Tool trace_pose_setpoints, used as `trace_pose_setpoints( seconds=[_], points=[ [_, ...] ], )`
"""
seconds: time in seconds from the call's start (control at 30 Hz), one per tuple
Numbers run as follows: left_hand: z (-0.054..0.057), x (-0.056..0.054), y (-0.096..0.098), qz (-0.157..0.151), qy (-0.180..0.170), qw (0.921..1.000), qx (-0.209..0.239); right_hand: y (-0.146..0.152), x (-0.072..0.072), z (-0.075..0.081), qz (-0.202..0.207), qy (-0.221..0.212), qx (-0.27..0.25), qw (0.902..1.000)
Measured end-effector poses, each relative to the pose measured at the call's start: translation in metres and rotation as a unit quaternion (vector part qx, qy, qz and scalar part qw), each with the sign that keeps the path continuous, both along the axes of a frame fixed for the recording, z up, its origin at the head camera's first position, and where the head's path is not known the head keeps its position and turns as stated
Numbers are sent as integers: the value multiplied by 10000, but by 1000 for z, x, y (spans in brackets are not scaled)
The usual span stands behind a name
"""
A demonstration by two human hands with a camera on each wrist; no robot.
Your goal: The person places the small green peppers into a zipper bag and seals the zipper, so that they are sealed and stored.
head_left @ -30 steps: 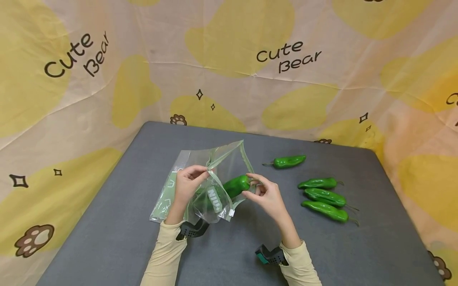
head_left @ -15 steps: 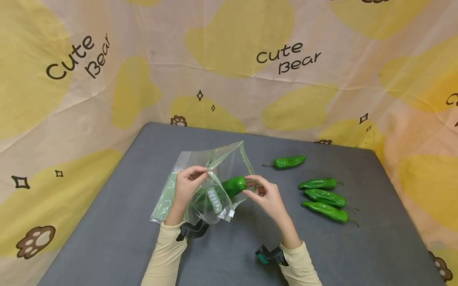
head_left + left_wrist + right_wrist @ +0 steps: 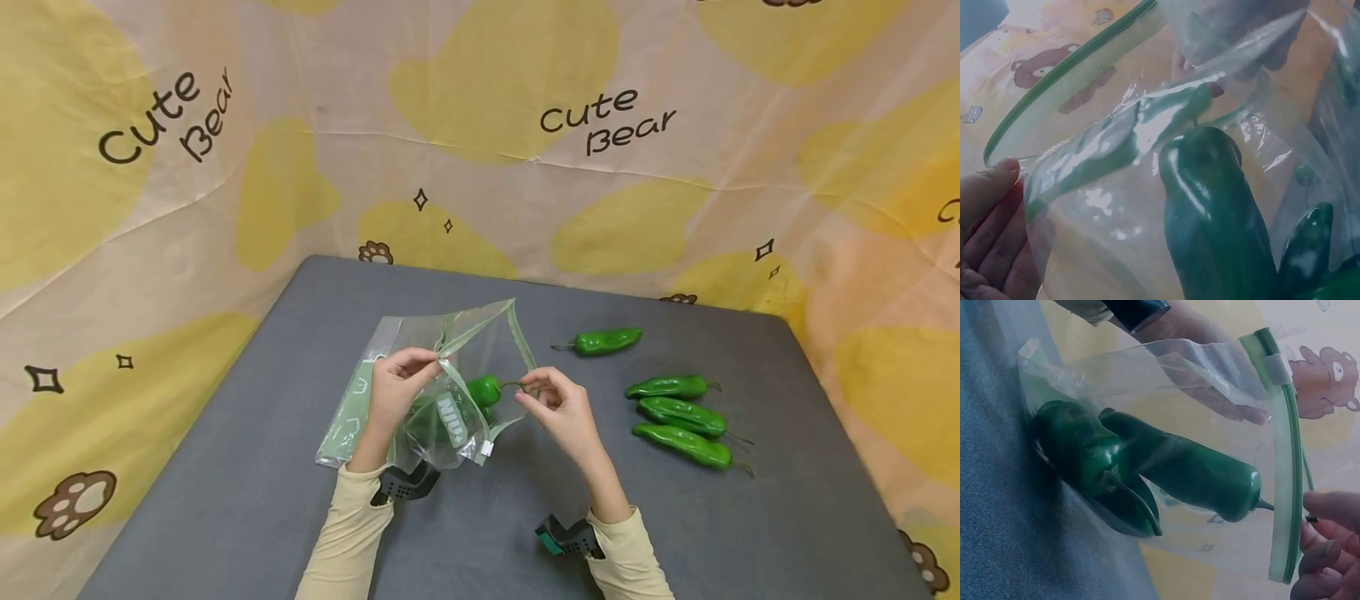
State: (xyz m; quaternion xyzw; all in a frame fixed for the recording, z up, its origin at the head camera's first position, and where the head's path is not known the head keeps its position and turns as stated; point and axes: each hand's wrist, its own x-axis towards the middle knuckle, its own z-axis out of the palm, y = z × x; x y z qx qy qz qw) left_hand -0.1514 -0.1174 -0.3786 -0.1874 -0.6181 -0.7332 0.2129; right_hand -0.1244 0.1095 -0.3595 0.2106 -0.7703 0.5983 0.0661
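Observation:
My left hand (image 3: 396,392) pinches the green-edged mouth of a clear slider zip bag (image 3: 480,335) between thumb and fingers. The mouth gapes toward my right hand (image 3: 564,410), which pinches the thin stem of a green pepper (image 3: 484,390). Most of that pepper is inside the bag; in the right wrist view its body (image 3: 1210,478) slants down from the fingertips (image 3: 1335,509). Below it in the same view, at the bag's bottom, lie other peppers (image 3: 1079,447), partly overlapping. The white slider (image 3: 486,449) sits at the near end of the zip.
One green pepper (image 3: 609,341) lies alone behind my right hand on the grey table (image 3: 720,533). Three more peppers (image 3: 681,413) lie side by side at the right. A printed cloth (image 3: 480,125) hangs behind and beside the table.
The pepper has slid left, deeper into the bag. My right fingers have moved from its stem end out along the stem. My left hand has stayed at the bag's mouth.

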Motion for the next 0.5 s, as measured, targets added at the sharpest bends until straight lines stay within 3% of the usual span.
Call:
trace_pose_setpoints(
  seconds=[0.2, 0.5],
  points=[
    [0, 1, -1, -5, -26, 10000, 15, 3, -1, 0, 382, -220, -271, 9987],
    [0, 0, -1, -86, -30, 10000, -11, 3, 0, -1, 101, 9, -248, 9996]
  ],
)
